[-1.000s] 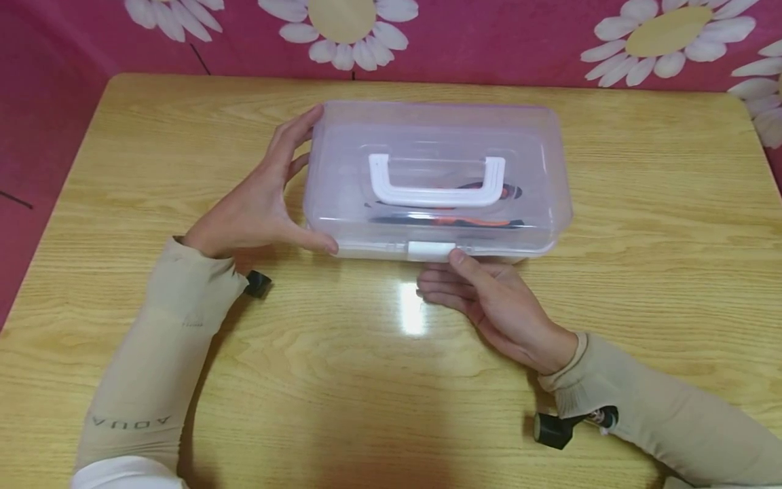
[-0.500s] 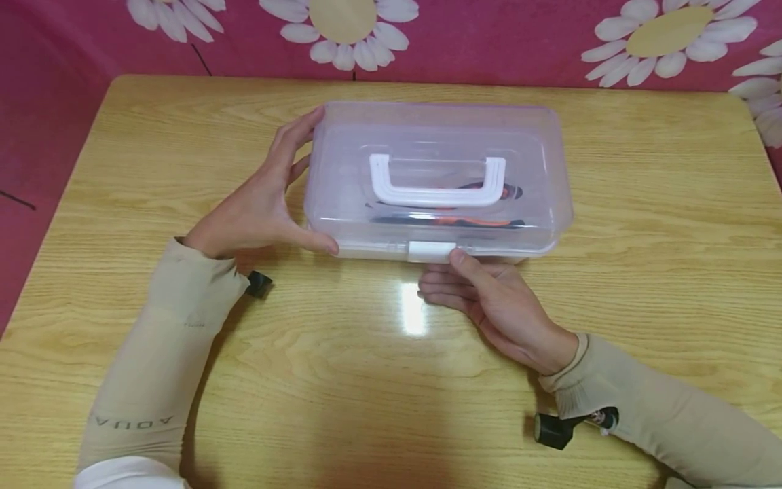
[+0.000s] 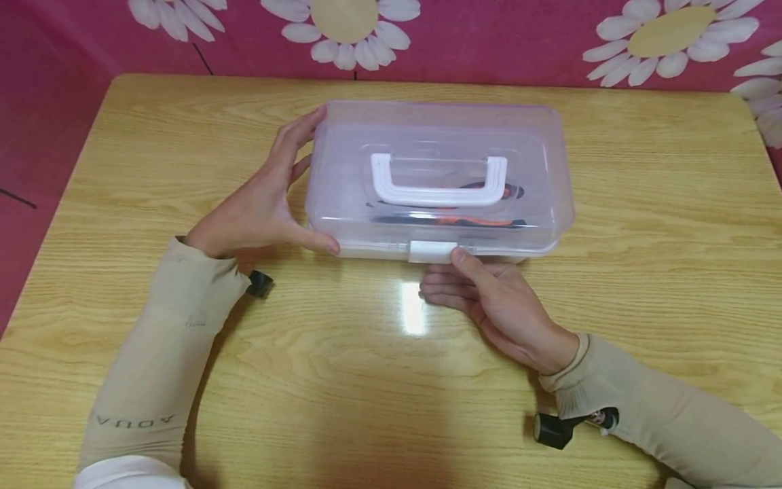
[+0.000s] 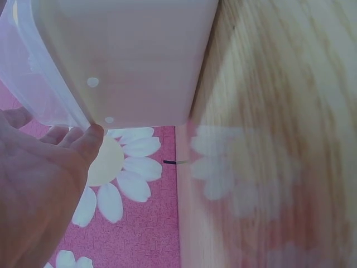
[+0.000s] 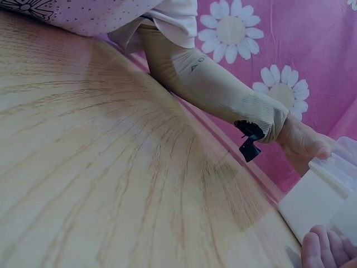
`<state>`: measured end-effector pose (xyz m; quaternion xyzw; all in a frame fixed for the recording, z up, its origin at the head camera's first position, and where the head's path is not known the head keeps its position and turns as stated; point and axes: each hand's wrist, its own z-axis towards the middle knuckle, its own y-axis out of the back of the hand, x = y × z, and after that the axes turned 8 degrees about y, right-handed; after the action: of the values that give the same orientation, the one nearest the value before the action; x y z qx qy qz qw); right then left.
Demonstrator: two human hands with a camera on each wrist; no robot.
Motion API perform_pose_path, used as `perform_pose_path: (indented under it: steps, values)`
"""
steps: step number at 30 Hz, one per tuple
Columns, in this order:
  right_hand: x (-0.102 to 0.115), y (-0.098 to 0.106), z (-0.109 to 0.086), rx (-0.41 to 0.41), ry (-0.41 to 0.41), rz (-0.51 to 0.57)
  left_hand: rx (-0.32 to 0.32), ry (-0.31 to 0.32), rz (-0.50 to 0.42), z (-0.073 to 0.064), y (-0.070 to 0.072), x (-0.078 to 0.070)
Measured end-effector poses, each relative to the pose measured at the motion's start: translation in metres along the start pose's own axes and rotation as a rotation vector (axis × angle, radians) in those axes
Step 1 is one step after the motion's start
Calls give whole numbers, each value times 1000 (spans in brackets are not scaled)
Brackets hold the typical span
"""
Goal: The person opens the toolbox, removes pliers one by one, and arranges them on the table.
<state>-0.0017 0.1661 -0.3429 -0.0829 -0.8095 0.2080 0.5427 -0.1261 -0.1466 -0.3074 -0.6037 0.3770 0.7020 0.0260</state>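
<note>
A storage box stands on the table, its clear lilac lid [image 3: 440, 136] lowered over a whitish base [image 4: 139, 56]. A white carry handle [image 3: 438, 197] lies on the lid, and a white latch [image 3: 432, 251] sits at the front middle. Through the lid, black-and-orange tools [image 3: 482, 222] show, their kind unclear. My left hand [image 3: 259, 204] holds the box's left end, thumb at the front corner and fingers reaching to the back one. With its thumb, my right hand [image 3: 504, 312] touches the latch's right end; its other fingers [image 5: 326, 248] extend before the front wall.
The wood-grain table [image 3: 342, 380] extends around the box. Behind it rises a pink wall [image 3: 489, 41] with large daisies. Black wrist devices [image 3: 259, 284] stick out from both beige sleeves [image 3: 660, 407], low above the tabletop.
</note>
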Motion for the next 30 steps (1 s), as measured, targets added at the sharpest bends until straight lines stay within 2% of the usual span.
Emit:
perform_pose_path:
  steps: [15, 23, 30]
  values:
    - [-1, 0, 0, -17, -4, 2, 10, 17, -25, 1, 0, 1]
    - [-3, 1, -2, 31, 28, -85, 12, 9, -10, 2, 0, 2]
    - [-2, 2, -1, 46, 28, -99, 13, 14, -4, 1, 1, 2]
